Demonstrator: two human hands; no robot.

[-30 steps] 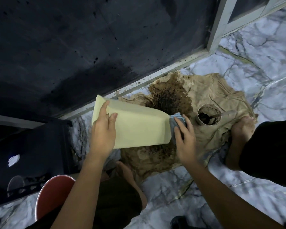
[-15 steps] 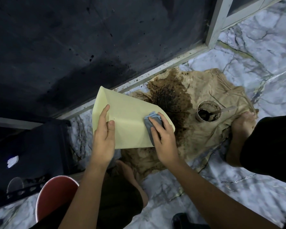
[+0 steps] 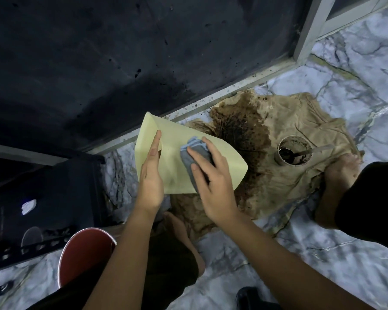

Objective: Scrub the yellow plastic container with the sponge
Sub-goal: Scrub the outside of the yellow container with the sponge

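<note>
From the head view, the left hand [image 3: 151, 175] grips the edge of the yellow plastic container [image 3: 220, 159], held above a stained brown cloth [image 3: 289, 121] on the floor. The right hand [image 3: 213, 180] presses a gray sponge [image 3: 195, 153] flat on the container's side.
</note>
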